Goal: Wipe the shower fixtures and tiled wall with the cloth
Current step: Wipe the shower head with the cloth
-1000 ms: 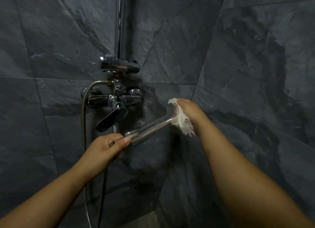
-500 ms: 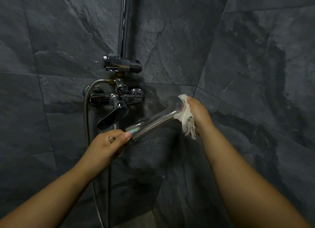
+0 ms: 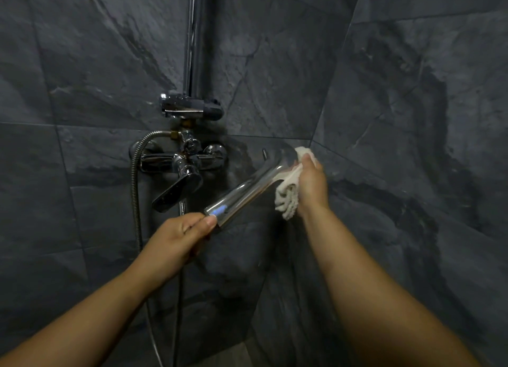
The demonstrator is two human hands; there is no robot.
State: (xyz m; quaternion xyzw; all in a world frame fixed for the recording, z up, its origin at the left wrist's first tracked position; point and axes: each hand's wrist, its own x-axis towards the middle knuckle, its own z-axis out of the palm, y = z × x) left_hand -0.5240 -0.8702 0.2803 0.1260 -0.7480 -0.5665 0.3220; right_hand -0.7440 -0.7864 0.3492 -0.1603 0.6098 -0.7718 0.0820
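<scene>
Left hand (image 3: 176,237) has fingers curled round the handle end of the hand shower (image 3: 247,190). Right hand (image 3: 312,185) clamps the cloth (image 3: 287,201) against its head, near the corner. Risk: slick chrome twists out of that end grip and knocks the tiled wall (image 3: 412,119) or mixer lever (image 3: 178,190). Hose (image 3: 134,188) likely limits swing; open room is back toward the person.

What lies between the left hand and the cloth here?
The chrome hand shower fills that stretch in the head view: the left hand grips its lower end, the right hand holds the cloth against its upper end.
</scene>
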